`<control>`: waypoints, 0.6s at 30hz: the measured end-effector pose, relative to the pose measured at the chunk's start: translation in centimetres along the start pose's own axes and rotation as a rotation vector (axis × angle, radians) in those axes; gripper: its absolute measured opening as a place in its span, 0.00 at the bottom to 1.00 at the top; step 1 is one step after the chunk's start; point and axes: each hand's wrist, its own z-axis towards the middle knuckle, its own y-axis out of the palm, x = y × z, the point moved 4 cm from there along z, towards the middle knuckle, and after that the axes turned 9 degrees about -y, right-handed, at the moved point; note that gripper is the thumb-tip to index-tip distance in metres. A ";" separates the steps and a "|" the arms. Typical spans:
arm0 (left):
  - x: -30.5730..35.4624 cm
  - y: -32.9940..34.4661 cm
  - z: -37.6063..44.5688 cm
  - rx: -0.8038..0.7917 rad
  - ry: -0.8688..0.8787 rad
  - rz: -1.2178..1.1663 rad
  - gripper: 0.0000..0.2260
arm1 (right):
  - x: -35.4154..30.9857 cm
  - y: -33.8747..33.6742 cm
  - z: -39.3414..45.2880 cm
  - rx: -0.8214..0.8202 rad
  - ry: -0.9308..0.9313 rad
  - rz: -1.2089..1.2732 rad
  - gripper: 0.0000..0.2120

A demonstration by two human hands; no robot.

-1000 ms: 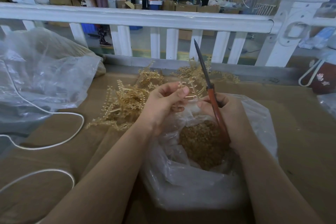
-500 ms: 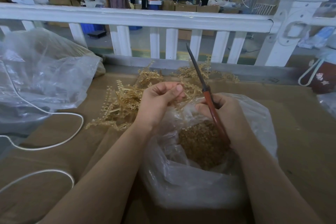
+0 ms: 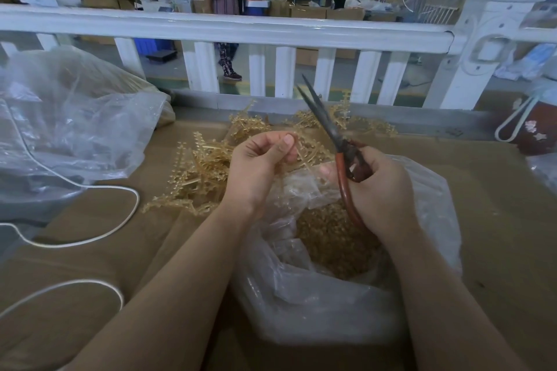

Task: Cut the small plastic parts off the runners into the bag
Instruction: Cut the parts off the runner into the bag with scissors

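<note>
Two hands work over our clear plastic bag (image 3: 346,304): left hand (image 3: 259,166) pinches a thin amber plastic runner (image 3: 304,156), right hand (image 3: 379,190) grips the red-handled scissors (image 3: 337,141), blades slightly apart. We should snip close to each part, above the opening.

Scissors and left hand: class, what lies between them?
In the head view, a tan plastic runner, pinched by the left hand, spans toward the scissors, above the open bag.

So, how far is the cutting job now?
Done: a layer of cut parts lies in the open bag. In hand: the left hand pinches one runner, the right hand holds scissors, blades slightly apart. Left: a pile of uncut runners behind.
</note>
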 end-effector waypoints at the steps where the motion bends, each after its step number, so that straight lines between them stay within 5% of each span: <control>1: 0.0 0.0 0.0 -0.001 0.015 0.020 0.06 | -0.2 0.0 -0.1 -0.013 -0.057 -0.057 0.18; 6: 0.0 -0.1 0.0 0.005 0.043 0.049 0.10 | 0.1 1.1 -0.2 -0.189 -0.125 -0.291 0.22; 18: -0.1 0.2 -0.1 -0.074 -0.041 -0.112 0.13 | 1.0 1.2 0.0 -0.183 -0.106 -0.342 0.22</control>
